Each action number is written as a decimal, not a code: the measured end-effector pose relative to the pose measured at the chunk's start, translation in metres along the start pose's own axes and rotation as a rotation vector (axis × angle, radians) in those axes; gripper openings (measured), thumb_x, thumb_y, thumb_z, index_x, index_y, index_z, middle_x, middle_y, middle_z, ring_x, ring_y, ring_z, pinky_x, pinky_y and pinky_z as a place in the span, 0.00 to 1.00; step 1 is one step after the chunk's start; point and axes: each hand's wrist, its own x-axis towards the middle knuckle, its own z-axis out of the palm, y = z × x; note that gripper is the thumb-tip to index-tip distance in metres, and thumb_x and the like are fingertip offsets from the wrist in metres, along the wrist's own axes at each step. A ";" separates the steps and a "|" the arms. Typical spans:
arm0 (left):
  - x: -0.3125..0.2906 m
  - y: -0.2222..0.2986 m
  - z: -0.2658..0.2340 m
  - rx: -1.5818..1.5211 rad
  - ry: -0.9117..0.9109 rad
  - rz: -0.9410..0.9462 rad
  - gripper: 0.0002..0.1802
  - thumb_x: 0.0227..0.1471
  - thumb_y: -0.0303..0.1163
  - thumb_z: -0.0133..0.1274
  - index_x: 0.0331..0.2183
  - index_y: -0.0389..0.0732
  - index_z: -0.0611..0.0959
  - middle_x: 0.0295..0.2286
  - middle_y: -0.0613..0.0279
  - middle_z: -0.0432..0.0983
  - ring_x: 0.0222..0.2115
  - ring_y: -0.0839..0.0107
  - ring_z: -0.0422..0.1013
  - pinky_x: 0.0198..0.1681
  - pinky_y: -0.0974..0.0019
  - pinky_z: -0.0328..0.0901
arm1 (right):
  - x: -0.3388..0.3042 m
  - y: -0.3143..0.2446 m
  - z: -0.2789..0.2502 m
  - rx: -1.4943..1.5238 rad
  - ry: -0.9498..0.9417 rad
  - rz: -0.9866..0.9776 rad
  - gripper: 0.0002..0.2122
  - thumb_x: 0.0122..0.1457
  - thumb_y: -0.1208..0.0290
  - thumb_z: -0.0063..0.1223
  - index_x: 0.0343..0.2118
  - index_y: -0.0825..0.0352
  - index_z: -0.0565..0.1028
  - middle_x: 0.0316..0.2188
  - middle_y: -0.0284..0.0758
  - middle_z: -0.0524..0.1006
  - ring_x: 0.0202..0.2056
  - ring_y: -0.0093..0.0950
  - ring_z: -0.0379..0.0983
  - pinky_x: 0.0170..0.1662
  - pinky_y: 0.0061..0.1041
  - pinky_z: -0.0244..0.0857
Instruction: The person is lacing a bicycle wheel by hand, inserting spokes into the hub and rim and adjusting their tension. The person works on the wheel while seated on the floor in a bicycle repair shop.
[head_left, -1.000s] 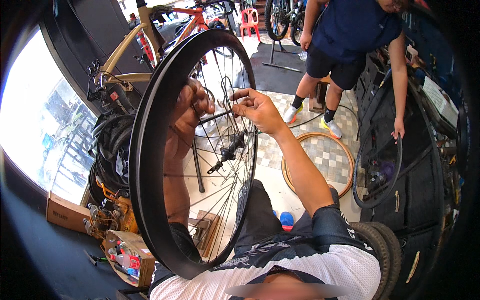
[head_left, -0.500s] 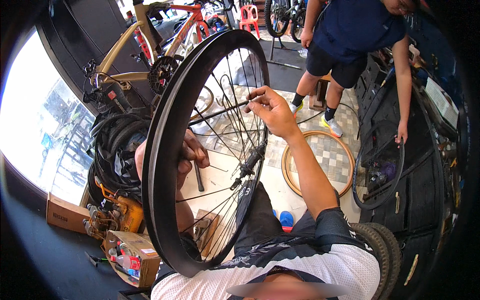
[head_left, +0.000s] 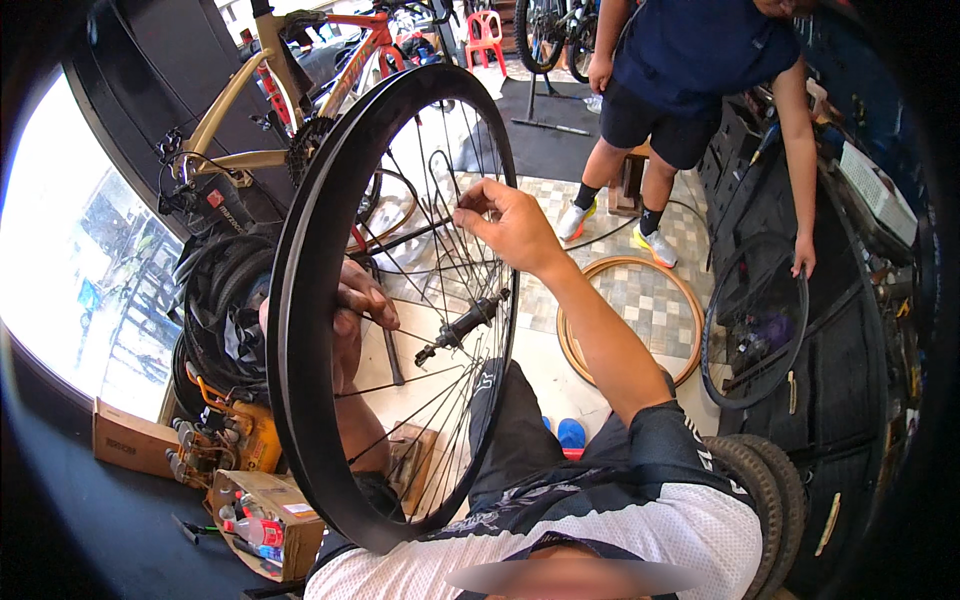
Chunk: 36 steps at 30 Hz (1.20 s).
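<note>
A black, deep-rimmed bicycle wheel (head_left: 292, 330) without a tyre stands tilted upright before me, its lower edge at my shirt. My left hand (head_left: 358, 300) is curled around the left side of the rim, fingers showing on the inner side among the spokes. Thin black spokes run to the hub (head_left: 466, 328), though some near the left hand look loose or bent. Up inside the wheel, my right hand (head_left: 508, 228) pinches thumb and forefinger together by the spokes. What lies between those fingertips is too small to make out.
A person (head_left: 700, 70) at the right holds a black tyre (head_left: 712, 360). A tan-edged hoop (head_left: 690, 300) lies on the floor. Left are bike frames (head_left: 260, 155), bundled tyres (head_left: 215, 300), a yellow machine (head_left: 255, 430) and a carton of bottles (head_left: 300, 540). Knobbly tyres (head_left: 775, 490) stand beside my right side.
The wheel has shifted slightly left, and its hub sits further left within the rim. My right hand has moved left and a little down, still pinched. My left hand stays on the rim.
</note>
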 end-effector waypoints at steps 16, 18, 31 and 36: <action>-0.005 -0.014 -0.006 -0.144 -0.052 0.116 0.15 0.60 0.30 0.57 0.37 0.24 0.84 0.32 0.31 0.80 0.29 0.45 0.78 0.29 0.48 0.77 | -0.043 -0.091 0.011 -0.042 0.229 -0.485 0.12 0.60 0.69 0.66 0.43 0.66 0.79 0.35 0.37 0.80 0.30 0.29 0.74 0.35 0.26 0.68; -0.001 -0.011 -0.010 -0.038 -0.086 0.112 0.17 0.61 0.32 0.56 0.36 0.23 0.84 0.29 0.35 0.80 0.29 0.45 0.77 0.29 0.50 0.76 | -0.041 -0.094 0.010 -0.062 0.227 -0.552 0.11 0.58 0.74 0.65 0.43 0.66 0.79 0.37 0.40 0.80 0.36 0.36 0.80 0.41 0.30 0.72; 0.029 -0.012 -0.022 0.009 0.116 -0.114 0.29 0.61 0.33 0.61 0.55 0.22 0.76 0.47 0.37 0.79 0.43 0.50 0.81 0.46 0.51 0.77 | -0.050 -0.093 0.012 -0.088 0.049 -0.534 0.09 0.60 0.65 0.65 0.41 0.59 0.84 0.44 0.40 0.78 0.39 0.37 0.82 0.40 0.31 0.76; 0.020 -0.012 -0.014 -0.058 0.128 -0.164 0.28 0.64 0.37 0.58 0.61 0.37 0.74 0.54 0.53 0.77 0.49 0.61 0.76 0.50 0.55 0.72 | -0.052 -0.098 0.012 -0.172 -0.006 -0.503 0.09 0.59 0.64 0.66 0.40 0.60 0.83 0.46 0.40 0.77 0.38 0.39 0.82 0.41 0.33 0.76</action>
